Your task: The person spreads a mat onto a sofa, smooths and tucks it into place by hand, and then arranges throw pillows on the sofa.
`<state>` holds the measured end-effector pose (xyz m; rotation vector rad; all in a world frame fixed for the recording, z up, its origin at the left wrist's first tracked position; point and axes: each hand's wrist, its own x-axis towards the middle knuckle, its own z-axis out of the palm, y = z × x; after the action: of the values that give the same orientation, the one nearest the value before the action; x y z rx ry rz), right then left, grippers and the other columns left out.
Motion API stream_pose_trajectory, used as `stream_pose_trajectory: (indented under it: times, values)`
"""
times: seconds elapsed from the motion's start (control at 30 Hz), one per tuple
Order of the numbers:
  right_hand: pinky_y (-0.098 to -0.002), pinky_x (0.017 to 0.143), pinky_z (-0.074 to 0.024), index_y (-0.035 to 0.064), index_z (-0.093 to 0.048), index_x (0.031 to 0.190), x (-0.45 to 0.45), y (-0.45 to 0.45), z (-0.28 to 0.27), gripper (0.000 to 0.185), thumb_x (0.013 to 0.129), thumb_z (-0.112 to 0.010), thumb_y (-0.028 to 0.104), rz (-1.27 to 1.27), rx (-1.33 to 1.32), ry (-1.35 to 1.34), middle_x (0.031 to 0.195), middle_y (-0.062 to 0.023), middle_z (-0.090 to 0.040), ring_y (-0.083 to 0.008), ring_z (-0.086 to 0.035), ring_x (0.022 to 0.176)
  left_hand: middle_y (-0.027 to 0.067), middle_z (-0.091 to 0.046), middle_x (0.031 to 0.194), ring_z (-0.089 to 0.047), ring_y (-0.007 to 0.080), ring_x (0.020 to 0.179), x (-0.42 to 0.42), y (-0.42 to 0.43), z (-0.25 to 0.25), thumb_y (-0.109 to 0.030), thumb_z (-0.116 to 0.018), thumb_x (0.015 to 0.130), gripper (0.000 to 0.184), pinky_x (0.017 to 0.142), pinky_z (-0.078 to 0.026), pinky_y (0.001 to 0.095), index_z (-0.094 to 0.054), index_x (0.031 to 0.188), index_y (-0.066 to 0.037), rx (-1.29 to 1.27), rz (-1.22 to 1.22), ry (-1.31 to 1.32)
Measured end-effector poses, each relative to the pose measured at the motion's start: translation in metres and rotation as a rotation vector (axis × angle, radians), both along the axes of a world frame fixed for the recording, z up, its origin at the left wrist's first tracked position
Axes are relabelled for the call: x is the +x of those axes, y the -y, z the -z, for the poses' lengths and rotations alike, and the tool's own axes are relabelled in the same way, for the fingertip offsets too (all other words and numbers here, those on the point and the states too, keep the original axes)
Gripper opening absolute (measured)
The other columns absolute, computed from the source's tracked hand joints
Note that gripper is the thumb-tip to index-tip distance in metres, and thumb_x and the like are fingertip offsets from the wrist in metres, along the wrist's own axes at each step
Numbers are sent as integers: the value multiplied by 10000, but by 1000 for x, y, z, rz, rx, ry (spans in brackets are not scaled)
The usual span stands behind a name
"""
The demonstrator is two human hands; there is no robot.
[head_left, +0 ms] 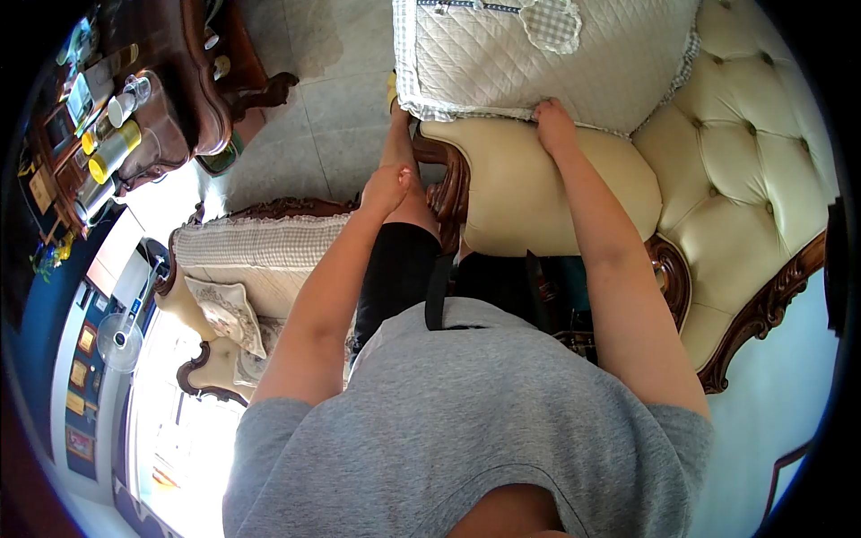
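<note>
My right hand (pixel 555 124) is at the near edge of a quilted cream cover (pixel 484 67) with a checked ruffled border, its fingers closed on that edge. Below the cover shows the bare cream leather seat (pixel 538 193) of a carved wooden sofa. My left hand (pixel 387 189) hangs above my bare leg, left of the sofa's carved arm, with its fingers curled in; nothing can be made out in it.
A second sofa (pixel 265 240) with a checked cover and a floral cushion (pixel 226 312) stands at left. A dark wooden table (pixel 170 108) holds cups and a yellow-lidded container (pixel 115 151). A tufted backrest (pixel 735 134) rises at right. A fan (pixel 119 342) stands far left.
</note>
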<state>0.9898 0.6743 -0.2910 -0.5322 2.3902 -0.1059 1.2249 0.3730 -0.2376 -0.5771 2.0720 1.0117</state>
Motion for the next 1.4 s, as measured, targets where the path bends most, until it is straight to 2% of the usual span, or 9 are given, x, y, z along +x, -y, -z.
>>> stream_pose_trajectory:
  times: [0.07, 0.17, 0.23, 0.37, 0.47, 0.53, 0.77, 0.9, 1.4]
  values:
    - [-452, 796, -506, 24, -612, 921, 1, -2, 6, 173, 851, -496, 132, -37, -15, -6, 1042, -171, -589, -344, -602, 965, 186, -678, 945, -661, 317, 869, -3, -1, 5, -233, -531, 901, 275, 763, -517, 399, -646, 1081, -61, -21, 8, -1]
    - [-459, 816, -490, 44, -609, 943, 3, 0, 8, 171, 860, -496, 140, 142, -30, 62, 1095, -158, -575, -354, -594, 978, 152, -685, 915, -675, 232, 849, -27, -8, 24, -263, -554, 907, 285, 733, -520, 352, -648, 1089, -64, 215, -329, 232]
    - [-463, 835, -476, 58, -605, 969, 2, 1, 4, 171, 863, -509, 150, 198, 4, 113, 1139, -148, -561, -366, -586, 986, 96, -689, 893, -667, 151, 828, -32, -19, 53, -281, -574, 905, 289, 685, -514, 296, -659, 1072, -61, 429, -789, 278]
    - [-462, 836, -472, 47, -612, 946, 2, -1, 7, 154, 855, -536, 145, 176, 4, 93, 1116, -169, -565, -372, -585, 979, 61, -686, 897, -649, 134, 782, -44, -34, 91, -266, -591, 895, 279, 647, -500, 269, -657, 1081, -68, 286, -700, 121]
    - [-457, 841, -471, 38, -619, 911, 2, -2, 7, 134, 842, -562, 137, 144, -30, 64, 1085, -182, -570, -371, -580, 980, 39, -671, 878, -618, 121, 741, -57, -43, 114, -253, -593, 895, 262, 625, -474, 267, -650, 1062, -60, -102, -427, 35]
    - [-448, 850, -468, 32, -622, 877, 1, 3, -2, 111, 837, -559, 115, 181, -42, 71, 1053, -190, -573, -366, -574, 985, 49, -661, 870, -610, 154, 729, -60, -47, 135, -253, -595, 905, 264, 638, -469, 324, -619, 1054, -37, 93, -645, 270]
    - [-439, 855, -468, 38, -617, 905, 2, -3, 5, 120, 833, -538, 92, 159, -74, 63, 1051, -183, -568, -365, -570, 987, 80, -633, 894, -609, 180, 733, -109, -67, 99, -147, -595, 914, 187, 609, -462, 292, -564, 1038, -11, 323, -1355, 317]
    - [-443, 849, -471, 49, -618, 926, 3, -3, 7, 128, 847, -532, 101, 163, -48, 98, 1077, -178, -562, -364, -573, 995, 78, -638, 850, -601, 169, 647, -116, -55, 69, -52, -621, 858, 224, 565, -466, 305, -584, 1059, 40, 432, -1429, 235]
    - [-452, 851, -476, 62, -630, 951, 3, -3, 9, 138, 856, -549, 121, 204, -15, 150, 1162, -163, -546, -355, -581, 1007, 32, -639, 887, -655, 172, 788, -99, -46, 65, -148, -602, 899, 109, 677, -503, 289, -568, 972, -74, 548, -1241, 234]
